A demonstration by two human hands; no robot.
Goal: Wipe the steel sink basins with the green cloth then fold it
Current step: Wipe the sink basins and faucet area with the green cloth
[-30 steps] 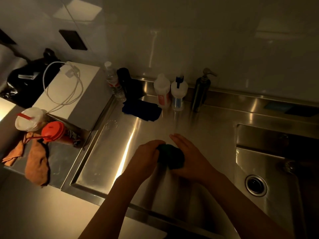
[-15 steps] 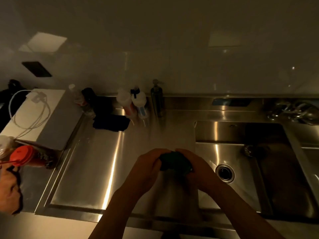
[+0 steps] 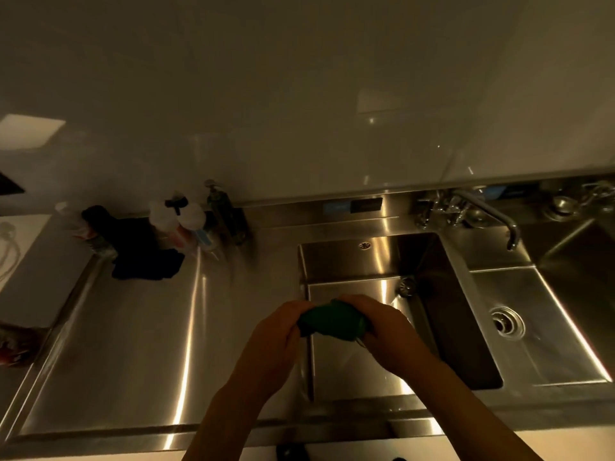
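A bunched green cloth (image 3: 332,321) is held between my left hand (image 3: 273,337) and my right hand (image 3: 389,331), both closed on its ends. The hands hover over the left edge of the left steel sink basin (image 3: 392,257). Most of that basin's floor is hidden behind my right forearm. Further right lies a second basin (image 3: 545,331) with a round drain (image 3: 506,322). A third basin (image 3: 582,257) shows at the far right edge.
A faucet (image 3: 489,214) arches over the divider behind the basins. Several bottles (image 3: 186,224) and a pump dispenser (image 3: 223,207) stand at the back of the steel drainboard (image 3: 133,344). A dark cloth (image 3: 146,261) lies beside them. The lighting is dim.
The view has swung to the right, bringing the sink basins and faucet into sight. Both hands have carried the bunched green cloth from over the drainboard to the left basin's edge.
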